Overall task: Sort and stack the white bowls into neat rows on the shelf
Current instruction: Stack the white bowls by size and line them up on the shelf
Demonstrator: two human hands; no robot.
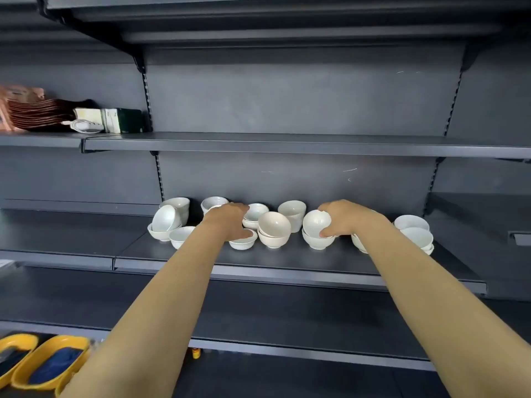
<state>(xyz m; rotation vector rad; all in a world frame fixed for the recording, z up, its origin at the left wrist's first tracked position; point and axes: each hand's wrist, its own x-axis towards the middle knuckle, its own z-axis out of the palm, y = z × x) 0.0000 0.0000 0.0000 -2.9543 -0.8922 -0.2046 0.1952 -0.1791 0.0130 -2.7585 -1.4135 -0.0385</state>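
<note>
The sorting is only beginning: the white bowls [273,225] are lying jumbled across the middle shelf [287,261] – some nested, some tipped, none in rows. The right grip [347,219] is pinching a tilted bowl [316,222] between thumb below and fingers over the top, while that bowl is resting on an upright one [316,242]. The left grip [230,221] is lying over a low bowl [244,243] with its thumb at the rim; whether its fingers are closing on anything I cannot tell. The next move is probably calling for the tilted bowl to be turned level and seated squarely into a mate, without knocking the leaning pair at its 9 o'clock. Bare shelf is lying open toward 6 o'clock up to the front lip [287,275] – an unguarded drop. The back panel [287,182] is closing off 12 o'clock, and the upper shelf [287,143] is limiting lift.
</note>
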